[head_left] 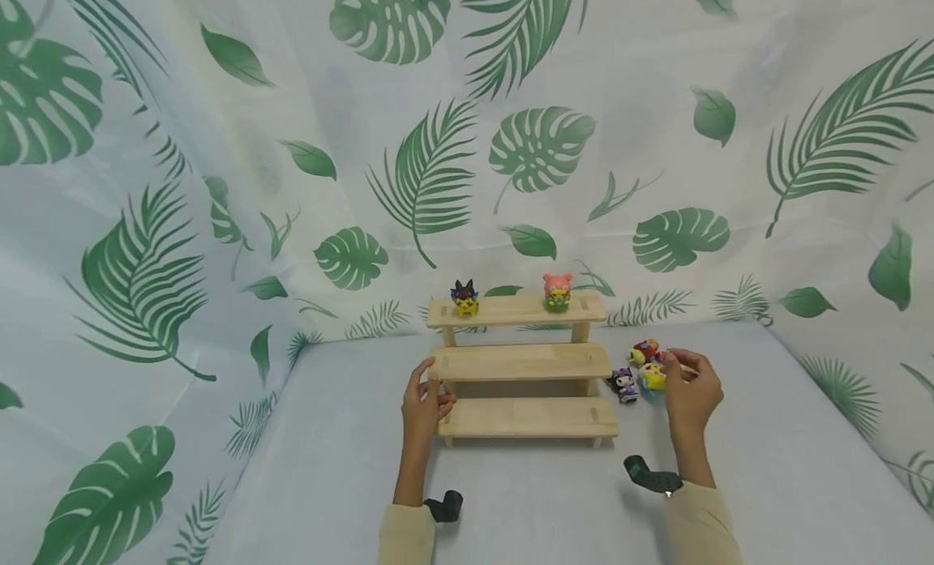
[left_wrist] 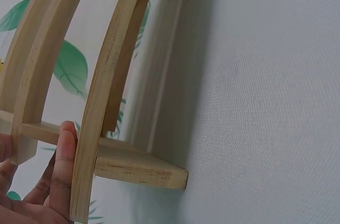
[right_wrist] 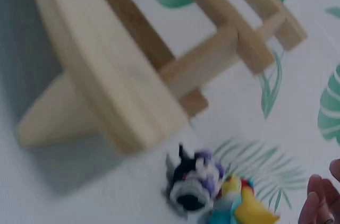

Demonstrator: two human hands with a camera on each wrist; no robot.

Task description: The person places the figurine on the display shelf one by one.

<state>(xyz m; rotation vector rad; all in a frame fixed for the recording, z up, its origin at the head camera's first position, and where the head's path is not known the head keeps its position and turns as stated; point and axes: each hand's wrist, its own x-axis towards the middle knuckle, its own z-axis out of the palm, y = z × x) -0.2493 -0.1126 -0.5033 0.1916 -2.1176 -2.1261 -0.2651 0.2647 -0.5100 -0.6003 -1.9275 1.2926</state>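
Note:
A three-tier wooden display stand (head_left: 521, 362) stands on the white cloth. My left hand (head_left: 425, 403) grips its left end, with fingers (left_wrist: 65, 165) reaching between the middle and bottom tiers. My right hand (head_left: 691, 391) is bent over a small group of toy figurines to the right of the stand. Its fingers (right_wrist: 317, 203) show at the edge of the right wrist view, with nothing seen between them. Nearest it are a yellow-and-blue figurine (head_left: 653, 377) and a red-and-yellow figurine (head_left: 644, 353). A black-and-purple figurine (head_left: 623, 384) stands closer to the stand.
On the top tier sit a black-eared yellow figurine (head_left: 464, 298) at the left and a pink figurine (head_left: 558, 293) toward the right. Leaf-printed white cloth (head_left: 452, 200) forms the walls behind and at both sides.

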